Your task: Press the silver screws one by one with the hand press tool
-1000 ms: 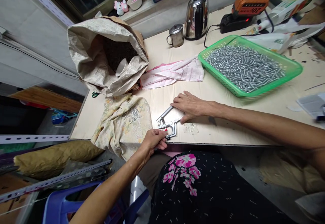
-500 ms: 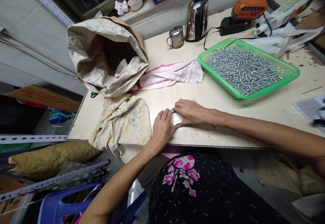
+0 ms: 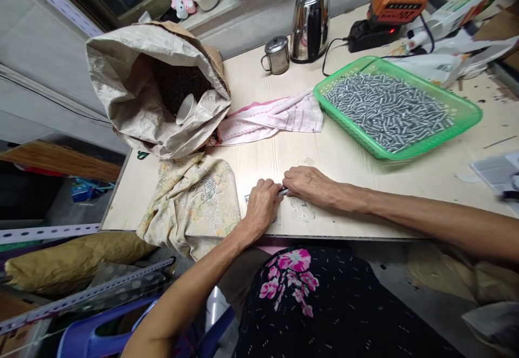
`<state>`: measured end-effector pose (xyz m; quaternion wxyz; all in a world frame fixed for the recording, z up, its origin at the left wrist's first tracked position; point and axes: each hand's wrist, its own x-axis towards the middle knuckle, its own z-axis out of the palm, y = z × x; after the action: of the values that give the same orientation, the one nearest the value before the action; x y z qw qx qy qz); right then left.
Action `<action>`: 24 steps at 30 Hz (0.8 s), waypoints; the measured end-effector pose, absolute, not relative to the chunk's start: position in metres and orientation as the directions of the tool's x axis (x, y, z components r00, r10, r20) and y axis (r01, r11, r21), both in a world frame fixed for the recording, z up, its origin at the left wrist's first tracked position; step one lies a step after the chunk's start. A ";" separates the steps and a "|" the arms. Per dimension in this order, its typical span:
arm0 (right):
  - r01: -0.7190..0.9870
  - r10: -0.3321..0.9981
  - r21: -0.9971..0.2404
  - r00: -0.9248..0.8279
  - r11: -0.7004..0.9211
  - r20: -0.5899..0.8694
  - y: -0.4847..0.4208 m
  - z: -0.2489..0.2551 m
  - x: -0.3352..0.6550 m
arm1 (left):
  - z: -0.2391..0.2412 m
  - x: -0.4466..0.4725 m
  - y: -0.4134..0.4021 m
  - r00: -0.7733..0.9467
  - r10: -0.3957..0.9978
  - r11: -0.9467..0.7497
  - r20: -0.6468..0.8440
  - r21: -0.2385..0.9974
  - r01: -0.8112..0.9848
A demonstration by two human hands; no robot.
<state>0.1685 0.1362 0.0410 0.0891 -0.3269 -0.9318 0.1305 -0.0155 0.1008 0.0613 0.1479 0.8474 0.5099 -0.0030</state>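
Note:
On the pale wood tabletop (image 3: 259, 158), near its front edge, my left hand (image 3: 263, 205) is closed with its fingers curled. My right hand (image 3: 310, 185) faces it, fingertips pinched together. A small grey metal rod (image 3: 283, 191) spans the narrow gap between them, gripped from both sides; the fingers cover most of it. The end of a flat metal piece (image 3: 247, 198) shows by the left side of my left hand, the remainder hidden beneath. Several small silver metal pins (image 3: 208, 187) lie loose on a floral cloth (image 3: 221, 214) to the left.
A green basket (image 3: 391, 155) full of silver pins stands at right. An open woven sack (image 3: 133, 125) holding dark contents and a white cup (image 3: 186, 109) sits at left. A pink-white towel (image 3: 275, 120), metal mug (image 3: 277, 56), kettle (image 3: 310, 22) and orange battery (image 3: 397, 4) are farther back.
Both hands have drawn into tighter grips, and the wide shiny metal surface between them no longer shows; a thin rod does. The whole view has shifted slightly.

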 end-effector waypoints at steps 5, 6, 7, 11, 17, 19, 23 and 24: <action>0.618 0.666 -0.301 -0.740 0.726 0.089 0.134 0.036 0.168 | 0.059 -0.017 0.104 0.477 0.866 -0.438 -0.150 0.231 0.869; 0.627 0.676 -0.294 -0.729 0.722 0.105 0.134 0.036 0.169 | 0.058 -0.018 0.104 0.468 0.873 -0.432 -0.133 0.233 0.871; 0.633 0.684 -0.287 -0.717 0.719 0.131 0.133 0.037 0.170 | 0.056 -0.019 0.103 0.457 0.883 -0.424 -0.106 0.239 0.874; 0.622 0.679 -0.272 -0.681 0.734 0.272 0.127 0.036 0.171 | 0.044 -0.023 0.085 0.392 0.916 -0.400 0.085 0.263 0.878; 0.606 0.672 -0.296 -0.700 0.738 0.241 0.115 0.026 0.171 | 0.033 -0.028 0.025 0.328 0.918 -0.385 0.223 0.301 0.872; 0.633 0.689 -0.275 -0.689 0.724 0.226 0.113 0.025 0.169 | 0.035 -0.034 0.009 0.289 0.922 -0.367 0.259 0.342 0.865; 0.609 0.663 -0.266 -0.711 0.747 0.235 0.110 0.032 0.166 | 0.040 -0.055 -0.001 0.087 0.930 -0.242 0.358 0.416 0.876; 0.594 0.649 -0.265 -0.718 0.760 0.253 0.110 0.036 0.166 | 0.042 -0.062 0.000 0.040 0.925 -0.212 0.378 0.428 0.879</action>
<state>0.1664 0.1099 0.0358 0.1670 -0.3366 -0.9230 0.0827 -0.0615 -0.0004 0.0417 0.0391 0.7199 0.6263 0.2966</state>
